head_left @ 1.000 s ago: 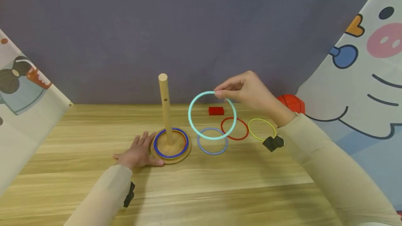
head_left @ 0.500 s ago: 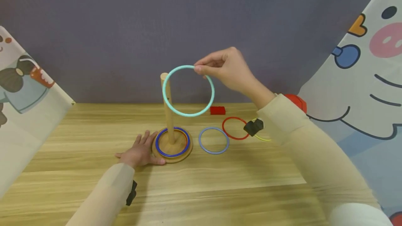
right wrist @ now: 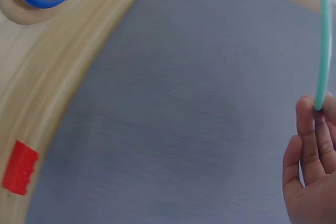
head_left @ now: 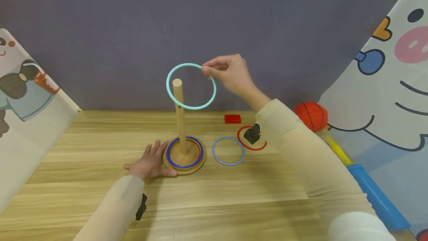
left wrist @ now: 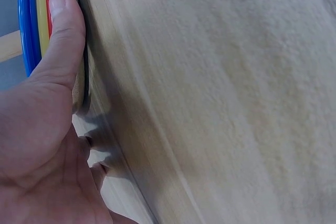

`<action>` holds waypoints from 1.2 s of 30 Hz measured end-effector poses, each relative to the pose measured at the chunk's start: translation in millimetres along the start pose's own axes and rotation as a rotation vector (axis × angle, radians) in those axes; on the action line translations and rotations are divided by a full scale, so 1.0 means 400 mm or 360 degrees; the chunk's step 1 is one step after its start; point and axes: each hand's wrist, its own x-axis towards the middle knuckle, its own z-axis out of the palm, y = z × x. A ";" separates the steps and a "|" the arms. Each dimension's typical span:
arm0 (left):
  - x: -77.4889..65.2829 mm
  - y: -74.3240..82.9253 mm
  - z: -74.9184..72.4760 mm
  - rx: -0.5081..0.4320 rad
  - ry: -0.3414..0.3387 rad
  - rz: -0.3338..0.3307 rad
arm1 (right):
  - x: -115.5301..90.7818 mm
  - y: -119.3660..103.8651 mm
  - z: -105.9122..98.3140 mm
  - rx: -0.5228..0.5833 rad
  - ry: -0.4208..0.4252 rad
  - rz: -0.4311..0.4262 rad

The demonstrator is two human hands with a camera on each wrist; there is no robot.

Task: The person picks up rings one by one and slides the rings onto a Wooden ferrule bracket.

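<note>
In the head view my right hand (head_left: pixel 230 73) pinches the upper right rim of a mint-green ring (head_left: pixel 192 108) between thumb and fingertips. The ring hangs tilted at the top of a wooden peg (head_left: pixel 181 125). The peg's tip shows through the ring, whose lower rim crosses in front; whether it encircles the peg I cannot tell. My left hand (head_left: pixel 148 163) lies spread beside the round wooden base (head_left: pixel 188 171), thumb against its edge. Around the peg, blue (left wrist: pixel 27 30), yellow (left wrist: pixel 42 14) and red rings (left wrist: pixel 49 9) are stacked on the base.
Right of the base lie a light blue ring (head_left: pixel 229 164) and a red ring (head_left: pixel 257 148), partly covered. A red toy brick (head_left: pixel 232 119) and a red ball (head_left: pixel 311 116) sit farther back. A blue and yellow toy (head_left: pixel 374 196) lies right. Behind stands a grey partition (head_left: pixel 133 40).
My right hand has carried the mint-green ring up and left, from above the loose rings to the peg's top. The left hand has stayed beside the base.
</note>
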 end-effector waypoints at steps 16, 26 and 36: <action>0.065 -0.058 0.045 -0.0036 0.0023 0.0029 | -0.069 0.149 0.141 -0.0065 -0.0200 0.0167; 0.071 -0.067 0.046 -0.0040 0.0003 0.0000 | -0.130 0.221 0.226 -0.0121 -0.0320 0.0104; 0.028 -0.028 0.018 -0.0039 -0.0034 -0.0014 | -0.180 0.268 0.278 -0.0139 -0.0401 0.0253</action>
